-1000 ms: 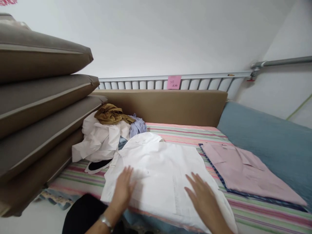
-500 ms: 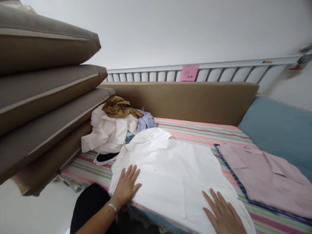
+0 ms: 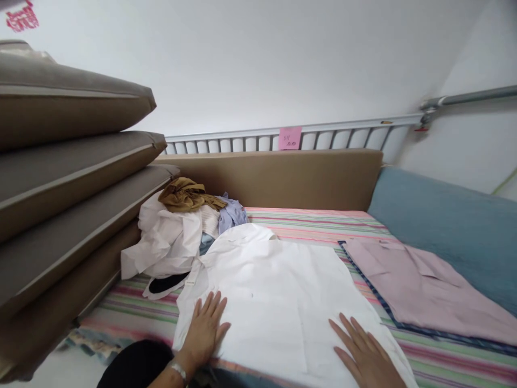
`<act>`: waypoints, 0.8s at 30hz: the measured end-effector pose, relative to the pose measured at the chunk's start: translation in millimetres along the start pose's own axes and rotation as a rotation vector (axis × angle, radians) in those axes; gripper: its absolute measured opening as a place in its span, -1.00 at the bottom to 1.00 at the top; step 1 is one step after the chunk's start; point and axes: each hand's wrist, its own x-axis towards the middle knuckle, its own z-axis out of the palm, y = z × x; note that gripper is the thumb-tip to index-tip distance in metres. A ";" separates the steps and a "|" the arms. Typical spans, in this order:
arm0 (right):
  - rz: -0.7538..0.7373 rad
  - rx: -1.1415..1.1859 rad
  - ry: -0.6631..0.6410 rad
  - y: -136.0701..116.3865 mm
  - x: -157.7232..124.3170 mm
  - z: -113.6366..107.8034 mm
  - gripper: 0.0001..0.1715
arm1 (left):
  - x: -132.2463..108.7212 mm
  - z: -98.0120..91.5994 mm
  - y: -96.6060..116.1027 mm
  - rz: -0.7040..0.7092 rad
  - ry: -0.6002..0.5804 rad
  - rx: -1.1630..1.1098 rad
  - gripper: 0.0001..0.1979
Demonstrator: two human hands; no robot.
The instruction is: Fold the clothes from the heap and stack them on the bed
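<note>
A white shirt (image 3: 278,291) lies spread flat on the striped sheet (image 3: 436,361), its neck end toward the clothes pile. My left hand (image 3: 205,326) rests on the shirt's near left part, palm down with fingers apart. On the near right part lies my right hand (image 3: 363,347), also flat with its fingers spread. Neither hand grips the cloth. To the right, a folded pink garment (image 3: 428,285) lies on top of a dark blue checked cloth (image 3: 388,310).
Crumpled clothes (image 3: 173,231), white, brown and light blue, are heaped at the back left. Stacked brown cushions (image 3: 81,167) rise on the left. A brown padded board (image 3: 274,180) stands along the back, below a pink note (image 3: 290,138). A blue cushion (image 3: 440,221) leans at the right.
The camera view has tilted up and shifted right, so more wall and a pipe show at the right. Both hands stay flat on the shirt, which looks unchanged.
</note>
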 end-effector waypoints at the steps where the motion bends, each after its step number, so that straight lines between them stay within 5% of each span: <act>1: 0.010 0.048 -0.053 2.7 3.8 -5.5 -0.44 | 2.4 -2.4 -2.4 -0.015 -0.018 -0.013 -0.49; 6: 0.183 0.297 -0.125 15.0 48.4 -47.0 -0.48 | 30.9 -24.2 -2.3 -0.035 0.088 -0.048 -0.55; 9: 0.275 0.382 -0.054 6.1 101.8 -68.0 -0.53 | 55.4 -25.9 15.9 0.118 0.167 -0.052 -0.54; 12: 0.319 0.468 -0.061 -14.0 173.2 -75.2 -0.58 | 77.5 -7.6 36.4 0.357 0.245 -0.040 -0.50; 15: 0.366 0.497 -0.113 -33.6 252.7 -65.6 -0.66 | 93.8 20.9 45.1 0.546 0.400 -0.023 -0.49; 19: 0.380 0.428 -0.203 -57.9 344.7 -29.8 -0.72 | 103.1 47.3 43.4 0.583 0.546 0.035 -0.59; 24: 0.407 0.302 -0.359 -91.1 401.1 22.9 -0.66 | 102.7 55.0 47.2 0.524 0.549 -0.007 -0.76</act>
